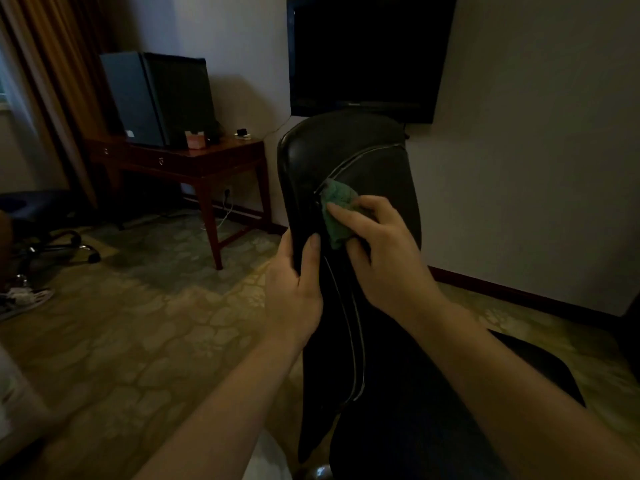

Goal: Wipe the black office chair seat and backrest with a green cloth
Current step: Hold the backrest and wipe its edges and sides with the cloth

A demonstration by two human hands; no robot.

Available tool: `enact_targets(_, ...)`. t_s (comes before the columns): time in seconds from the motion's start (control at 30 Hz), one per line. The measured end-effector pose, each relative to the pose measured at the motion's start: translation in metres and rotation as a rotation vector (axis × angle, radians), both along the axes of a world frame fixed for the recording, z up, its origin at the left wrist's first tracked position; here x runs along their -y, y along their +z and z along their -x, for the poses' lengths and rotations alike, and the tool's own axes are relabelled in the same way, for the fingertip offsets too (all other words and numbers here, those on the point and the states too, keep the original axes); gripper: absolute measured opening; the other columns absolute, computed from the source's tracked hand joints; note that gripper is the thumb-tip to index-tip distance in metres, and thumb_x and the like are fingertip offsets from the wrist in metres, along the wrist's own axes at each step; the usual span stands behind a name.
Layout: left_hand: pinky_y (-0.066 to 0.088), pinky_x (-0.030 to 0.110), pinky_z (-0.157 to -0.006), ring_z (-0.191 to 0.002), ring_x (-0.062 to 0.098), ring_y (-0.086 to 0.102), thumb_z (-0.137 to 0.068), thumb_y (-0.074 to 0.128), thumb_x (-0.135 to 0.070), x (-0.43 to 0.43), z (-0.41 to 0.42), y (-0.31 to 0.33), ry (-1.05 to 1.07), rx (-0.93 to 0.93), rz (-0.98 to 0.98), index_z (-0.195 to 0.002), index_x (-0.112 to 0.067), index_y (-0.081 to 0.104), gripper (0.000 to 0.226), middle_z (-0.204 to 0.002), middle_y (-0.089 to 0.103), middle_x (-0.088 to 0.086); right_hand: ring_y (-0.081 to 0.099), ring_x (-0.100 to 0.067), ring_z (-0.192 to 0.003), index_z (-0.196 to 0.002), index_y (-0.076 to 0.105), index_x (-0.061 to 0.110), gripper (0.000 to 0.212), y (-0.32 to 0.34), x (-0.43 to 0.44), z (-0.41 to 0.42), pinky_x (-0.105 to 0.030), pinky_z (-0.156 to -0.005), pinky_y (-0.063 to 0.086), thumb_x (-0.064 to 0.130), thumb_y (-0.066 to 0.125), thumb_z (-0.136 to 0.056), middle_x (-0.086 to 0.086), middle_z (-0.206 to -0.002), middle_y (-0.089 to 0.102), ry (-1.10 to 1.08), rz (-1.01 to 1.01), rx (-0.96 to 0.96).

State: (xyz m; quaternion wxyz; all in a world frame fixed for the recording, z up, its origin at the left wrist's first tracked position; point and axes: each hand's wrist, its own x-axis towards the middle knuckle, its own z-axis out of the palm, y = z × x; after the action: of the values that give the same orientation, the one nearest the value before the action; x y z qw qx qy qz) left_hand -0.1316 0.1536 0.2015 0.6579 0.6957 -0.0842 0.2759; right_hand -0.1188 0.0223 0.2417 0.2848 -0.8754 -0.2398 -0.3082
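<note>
The black office chair's backrest [363,157] stands upright in the middle of the view, with pale piping curving across it. Its dark seat [450,410] shows at the lower right. My left hand [294,285] grips the backrest's left edge, thumb on the front face. My right hand [384,251] holds a crumpled green cloth [337,206] and presses it against the backrest's front, just below the piping near the left edge.
A wooden side table [194,161] at the back left carries a small black fridge [156,98]. A dark television [367,53] hangs on the wall behind the chair. Another chair's wheeled base [65,244] stands at the far left on patterned carpet [156,323].
</note>
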Motion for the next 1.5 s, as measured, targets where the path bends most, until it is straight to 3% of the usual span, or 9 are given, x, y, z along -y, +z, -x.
enact_targets(0.17,0.049,0.012,-0.084,-0.103,-0.006,0.062,-0.101,0.043,-0.044,0.002,-0.004,-0.002,0.047,-0.009,-0.001,-0.123,-0.039,0.055,0.025,-0.109,0.068,-0.017,0.043,-0.025,-0.127,-0.135,0.057,0.025,0.050,-0.037,0.003,0.005,-0.032,-0.104,0.042,0.005,0.063,-0.090,-0.009,-0.140,0.044,-0.033,-0.003,0.015)
enact_targets(0.33,0.051,0.015,-0.081,-0.099,-0.002,0.064,-0.102,0.042,-0.044,0.006,-0.010,-0.004,0.074,0.002,0.018,-0.119,-0.038,0.057,0.024,-0.105,0.069,-0.014,0.044,-0.022,-0.126,-0.134,0.059,0.024,0.048,-0.037,0.013,0.005,-0.016,-0.101,0.029,0.005,0.062,-0.091,-0.009,-0.140,0.045,-0.035,0.035,0.012)
enact_targets(0.43,0.054,0.024,-0.082,-0.100,0.006,0.067,-0.104,0.042,-0.039,0.005,-0.012,-0.004,0.041,0.017,0.030,-0.126,-0.026,0.058,0.030,-0.107,0.070,-0.008,0.045,-0.023,-0.125,-0.135,0.058,0.023,0.044,-0.017,0.008,0.001,-0.024,-0.101,0.036,0.009,0.059,-0.093,-0.009,-0.139,0.045,-0.038,0.018,0.070)
enact_targets(0.5,0.052,0.019,-0.080,-0.101,0.005,0.067,-0.104,0.042,-0.035,0.004,-0.011,-0.004,0.031,0.035,0.040,-0.126,-0.024,0.058,0.028,-0.108,0.070,-0.009,0.044,-0.022,-0.126,-0.136,0.057,0.023,0.045,-0.011,0.002,-0.001,-0.025,-0.101,0.038,0.009,0.058,-0.093,-0.009,-0.140,0.044,-0.034,0.027,0.089)
enact_targets(0.77,0.049,0.012,-0.082,-0.100,-0.007,0.062,-0.102,0.041,-0.045,0.003,-0.017,-0.006,0.114,-0.035,-0.016,-0.123,-0.034,0.055,0.027,-0.106,0.066,-0.016,0.047,-0.033,-0.125,-0.132,0.061,0.021,0.049,-0.054,0.007,0.000,-0.040,-0.100,0.047,0.002,0.067,-0.087,-0.014,-0.136,0.049,-0.025,0.014,0.070)
enact_targets(0.93,0.047,0.010,-0.083,-0.101,-0.006,0.061,-0.102,0.041,-0.044,0.005,-0.023,-0.008,0.153,0.002,-0.024,-0.130,-0.023,0.056,0.038,-0.107,0.066,-0.015,0.048,-0.028,-0.123,-0.133,0.060,0.022,0.049,-0.055,0.015,-0.001,-0.037,-0.099,0.048,0.002,0.065,-0.088,-0.012,-0.136,0.049,-0.023,0.034,0.036)
enact_targets(1.17,0.050,0.014,-0.083,-0.101,-0.003,0.064,-0.102,0.043,-0.044,0.002,-0.020,-0.005,0.041,-0.041,0.041,-0.131,-0.026,0.055,0.036,-0.111,0.068,-0.012,0.045,-0.022,-0.126,-0.139,0.055,0.024,0.047,-0.020,0.010,-0.013,-0.024,-0.100,0.038,0.009,0.057,-0.094,-0.009,-0.141,0.042,-0.042,0.042,0.079)
enact_targets(1.4,0.052,0.026,-0.087,-0.103,0.004,0.066,-0.099,0.047,-0.049,-0.008,-0.021,-0.003,-0.031,-0.121,0.072,-0.128,-0.032,0.057,0.035,-0.112,0.069,-0.011,0.046,-0.030,-0.126,-0.136,0.058,0.023,0.049,-0.058,0.012,-0.012,-0.043,-0.100,0.050,0.005,0.062,-0.090,-0.014,-0.138,0.046,-0.009,0.024,0.069)
enact_targets(1.5,0.048,0.015,-0.082,-0.099,-0.007,0.063,-0.101,0.043,-0.048,-0.005,-0.019,-0.004,-0.028,-0.112,0.058,-0.123,-0.037,0.057,0.028,-0.108,0.068,-0.016,0.046,-0.030,-0.126,-0.136,0.057,0.023,0.051,-0.070,0.015,-0.007,-0.042,-0.100,0.049,0.003,0.063,-0.089,-0.014,-0.138,0.046,-0.020,0.019,0.051)
